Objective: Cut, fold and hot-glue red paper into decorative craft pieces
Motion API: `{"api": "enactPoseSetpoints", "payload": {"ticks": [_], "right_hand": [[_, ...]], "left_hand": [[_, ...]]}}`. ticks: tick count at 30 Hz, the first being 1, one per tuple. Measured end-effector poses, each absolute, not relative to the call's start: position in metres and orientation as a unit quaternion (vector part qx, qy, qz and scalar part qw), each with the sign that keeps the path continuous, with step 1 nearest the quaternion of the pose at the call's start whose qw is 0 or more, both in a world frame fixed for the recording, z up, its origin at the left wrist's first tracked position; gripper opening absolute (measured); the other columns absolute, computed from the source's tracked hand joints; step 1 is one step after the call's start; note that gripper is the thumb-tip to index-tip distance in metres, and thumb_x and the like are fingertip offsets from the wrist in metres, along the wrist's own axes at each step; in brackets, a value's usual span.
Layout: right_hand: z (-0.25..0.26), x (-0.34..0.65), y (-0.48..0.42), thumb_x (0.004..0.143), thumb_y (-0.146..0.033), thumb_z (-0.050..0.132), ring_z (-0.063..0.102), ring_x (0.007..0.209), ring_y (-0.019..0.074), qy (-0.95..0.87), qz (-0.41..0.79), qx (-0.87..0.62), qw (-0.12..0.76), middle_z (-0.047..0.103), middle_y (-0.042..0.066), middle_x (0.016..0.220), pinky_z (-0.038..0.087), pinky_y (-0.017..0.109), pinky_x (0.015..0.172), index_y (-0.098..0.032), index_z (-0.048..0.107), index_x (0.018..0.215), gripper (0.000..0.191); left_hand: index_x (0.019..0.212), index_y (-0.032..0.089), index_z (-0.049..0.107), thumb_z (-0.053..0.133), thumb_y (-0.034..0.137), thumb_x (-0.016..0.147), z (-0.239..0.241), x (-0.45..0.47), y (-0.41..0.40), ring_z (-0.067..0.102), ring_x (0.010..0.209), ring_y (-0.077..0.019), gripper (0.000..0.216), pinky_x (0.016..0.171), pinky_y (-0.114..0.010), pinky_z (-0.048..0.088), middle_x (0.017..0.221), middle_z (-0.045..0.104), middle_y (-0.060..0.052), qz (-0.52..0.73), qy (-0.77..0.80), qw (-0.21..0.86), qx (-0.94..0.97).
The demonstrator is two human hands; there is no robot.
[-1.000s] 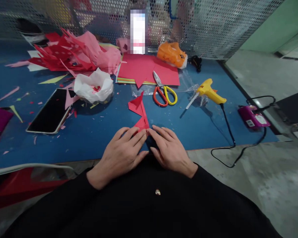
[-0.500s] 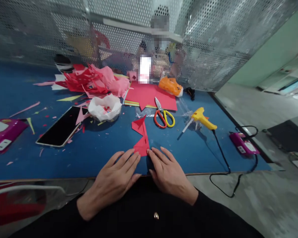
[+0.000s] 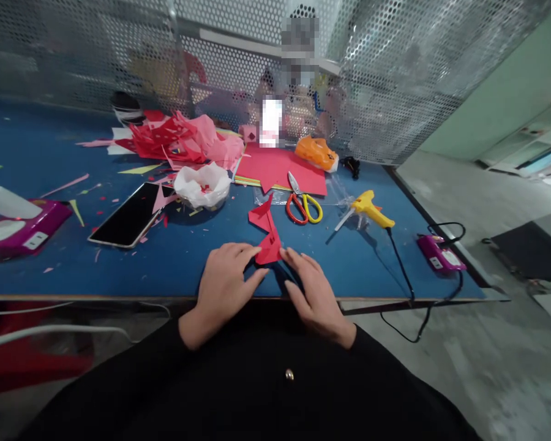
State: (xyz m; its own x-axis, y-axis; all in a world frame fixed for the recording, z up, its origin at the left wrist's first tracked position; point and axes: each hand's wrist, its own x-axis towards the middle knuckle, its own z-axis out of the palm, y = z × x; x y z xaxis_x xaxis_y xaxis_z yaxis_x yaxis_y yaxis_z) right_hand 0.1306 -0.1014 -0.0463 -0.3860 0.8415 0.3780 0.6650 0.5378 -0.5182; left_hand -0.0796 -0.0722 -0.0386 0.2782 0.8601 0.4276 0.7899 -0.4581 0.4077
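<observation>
A folded, zigzag-shaped piece of red paper (image 3: 270, 250) lies in front of me, its upper tip pointing away. My left hand (image 3: 227, 285) touches its lower left edge with the fingertips, the thumb held apart below. At the lower right edge are the fingertips of my right hand (image 3: 314, 294), whose thumb is also spread away. Both hands are open, resting at the table's near edge. Beyond the folded paper lie scissors (image 3: 297, 199) with one red and one yellow handle, blades pointing away.
On the blue table (image 3: 174, 269) are a black-screened phone (image 3: 131, 217), a white bag of scraps (image 3: 202, 187), red and pink paper pieces (image 3: 179, 141), stacked sheets (image 3: 287, 168), an orange packet (image 3: 316, 153), a yellow glue gun (image 3: 371, 208) and purple devices (image 3: 441, 254) (image 3: 37, 229).
My fingers, flatter before, are more bent now. My left hand has shifted toward the paper's lower left edge. The whole view has shifted slightly with my head.
</observation>
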Motion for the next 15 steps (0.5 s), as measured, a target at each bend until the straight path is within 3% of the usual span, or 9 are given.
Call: {"api": "enactPoseSetpoints", "payload": {"ticks": [3,8,11,15], "right_hand": [[-0.046,0.129,-0.100,0.102,-0.026,0.042,0.051,0.140,0.0221,-0.724,0.241,-0.491,0.420,0.059,0.012,0.147,0.039,0.051,0.118,-0.024,0.037,0.150,0.049],[-0.048,0.124,-0.090,0.095,-0.030,0.057,0.065,0.123,0.0224,-0.615,0.344,-0.507,0.496,0.068,0.012,0.134,0.048,0.047,0.109,-0.022,0.052,0.134,0.040],[-0.048,0.127,-0.083,0.084,-0.030,0.069,0.072,0.099,0.0210,-0.556,0.325,-0.541,0.541,0.077,0.009,0.109,0.056,0.042,0.095,-0.021,0.060,0.122,0.041],[-0.042,0.139,-0.074,0.078,-0.031,0.073,0.069,0.075,0.0174,-0.520,0.316,-0.571,0.551,0.073,0.000,0.077,0.057,0.035,0.078,-0.020,0.070,0.102,0.026]], "left_hand": [[0.108,0.019,0.072,0.074,0.040,0.083,-0.034,-0.070,-0.064,0.064,0.100,-0.0308,0.032,0.081,-0.043,0.047,0.105,0.073,-0.009,0.263,0.540,0.074,0.796],[0.093,0.019,0.073,0.076,0.037,0.083,-0.031,-0.058,-0.057,0.060,0.095,-0.0290,0.021,0.080,-0.041,0.043,0.097,0.070,-0.009,0.288,0.526,0.106,0.793],[0.082,0.020,0.071,0.076,0.032,0.082,-0.032,-0.051,-0.055,0.059,0.090,-0.0268,0.013,0.079,-0.040,0.042,0.090,0.069,-0.007,0.312,0.516,0.137,0.786],[0.071,0.021,0.066,0.071,0.027,0.084,-0.029,-0.051,-0.050,0.061,0.083,-0.0224,0.015,0.081,-0.040,0.045,0.082,0.071,-0.003,0.381,0.501,0.208,0.749]]}}
